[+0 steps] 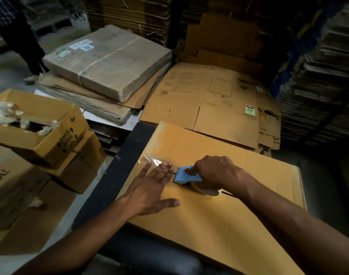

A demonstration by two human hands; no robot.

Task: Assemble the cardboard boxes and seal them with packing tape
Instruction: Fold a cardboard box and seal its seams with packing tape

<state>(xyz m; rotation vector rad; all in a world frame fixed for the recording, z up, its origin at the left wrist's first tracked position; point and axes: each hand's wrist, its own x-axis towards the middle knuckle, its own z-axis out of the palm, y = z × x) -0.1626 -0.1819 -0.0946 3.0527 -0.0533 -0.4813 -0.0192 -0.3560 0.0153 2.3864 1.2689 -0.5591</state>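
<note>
- Head view looks down on a dim storeroom: stacks of flattened cartons (318, 86) stand along the right and back, and loose flattened sheets (205, 104) lie on the floor just beyond the work.
- Centre frame holds the cardboard box (219, 219), closed flaps facing up, resting on a dark surface (114, 187) whose bare strip shows along its left edge. The seam between the flaps runs left to right, open as a dark slit on the right side.
- A strapped, wrapped bundle (110, 62) sits on more flat board at the upper left; nearer, an open carton marked "THIS SIDE UP" (38, 128) holds crumpled clear plastic.
- Left hand (149, 187) lies flat on the box, fingers straight and spread, pressing down the clear tape (151, 160) already laid over the left end of the seam.
- Right hand (211, 173) is curled round the blue tape dispenser (186, 175), holding it down on the seam just beside the left fingertips.
- Judged step: sealing the seam, barely begun, since only a short stretch is taped.
- Next move likely calls for drawing the dispenser rightward along the slit, keeping it centred and pressed, while the flat hand anchors the taped end so it does not lift or wrinkle.
</note>
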